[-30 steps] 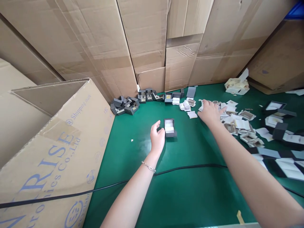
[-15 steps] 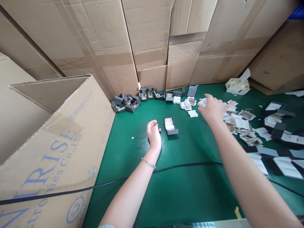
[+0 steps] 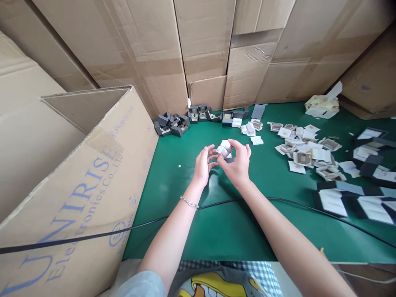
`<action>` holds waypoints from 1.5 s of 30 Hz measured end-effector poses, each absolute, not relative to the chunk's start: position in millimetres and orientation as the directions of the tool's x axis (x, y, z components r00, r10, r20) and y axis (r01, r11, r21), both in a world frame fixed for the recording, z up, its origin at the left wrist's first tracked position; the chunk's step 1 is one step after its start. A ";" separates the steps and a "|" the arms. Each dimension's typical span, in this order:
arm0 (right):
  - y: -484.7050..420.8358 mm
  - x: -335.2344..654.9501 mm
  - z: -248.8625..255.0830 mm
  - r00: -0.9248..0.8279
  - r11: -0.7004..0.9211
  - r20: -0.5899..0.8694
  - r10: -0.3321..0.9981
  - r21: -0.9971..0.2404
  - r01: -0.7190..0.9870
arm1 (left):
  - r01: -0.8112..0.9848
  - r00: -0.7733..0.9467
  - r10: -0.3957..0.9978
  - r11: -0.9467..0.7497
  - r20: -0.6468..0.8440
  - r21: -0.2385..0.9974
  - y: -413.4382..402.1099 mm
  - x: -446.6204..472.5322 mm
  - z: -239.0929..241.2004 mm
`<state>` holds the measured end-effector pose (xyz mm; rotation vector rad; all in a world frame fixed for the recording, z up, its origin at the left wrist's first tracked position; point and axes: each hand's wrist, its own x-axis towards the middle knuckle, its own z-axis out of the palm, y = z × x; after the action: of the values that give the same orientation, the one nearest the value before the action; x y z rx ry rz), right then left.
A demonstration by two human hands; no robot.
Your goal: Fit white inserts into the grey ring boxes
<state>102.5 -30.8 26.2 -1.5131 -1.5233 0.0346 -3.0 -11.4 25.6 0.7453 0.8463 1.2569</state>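
My right hand (image 3: 237, 163) pinches a small folded white paper insert (image 3: 224, 148) between thumb and fingers, above the middle of the green table. Close by on its left side is my left hand (image 3: 204, 164), its fingers spread and the tips at the edge of the insert; whether they grip it I cannot make out. Below and behind the right hand's fingers, a small dark jewelry box (image 3: 229, 159) shows only in part. A chain bracelet (image 3: 189, 203) circles my left wrist.
Loose white inserts (image 3: 321, 155) lie piled at the right. Several small dark boxes (image 3: 181, 126) line the back, and more open ones (image 3: 334, 202) stand at right. A large carton (image 3: 102, 181) flanks the left. A black cable (image 3: 213, 204) crosses the table.
My right hand has come from the pile at the right to the middle, bringing a white insert. My left hand has moved slightly right, closer to the box. The view has shifted.
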 end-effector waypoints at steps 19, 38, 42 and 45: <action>-46.2 106.9 28.8 -0.097 0.461 0.626 0.774 -0.451 0.764 | -0.695 0.431 0.854 0.520 -0.292 0.496 -9.8 -11.8 25.9; -46.9 113.5 44.4 -0.312 0.579 0.586 0.748 -0.347 0.738 | -0.721 0.260 0.897 0.427 -0.359 0.545 -13.1 0.7 23.4; -49.8 114.8 49.4 -0.321 0.611 0.631 0.707 -0.316 0.726 | -0.698 0.282 0.909 0.414 -0.306 0.585 -16.3 2.7 27.9; -50.8 115.2 49.0 -0.343 0.613 0.602 0.721 -0.323 0.721 | -0.680 0.299 0.910 0.415 -0.288 0.604 -18.2 5.8 27.8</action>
<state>115.2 -50.8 49.0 -1.1304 -2.1050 -0.0005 5.8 -18.2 27.8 0.4054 0.6593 1.0947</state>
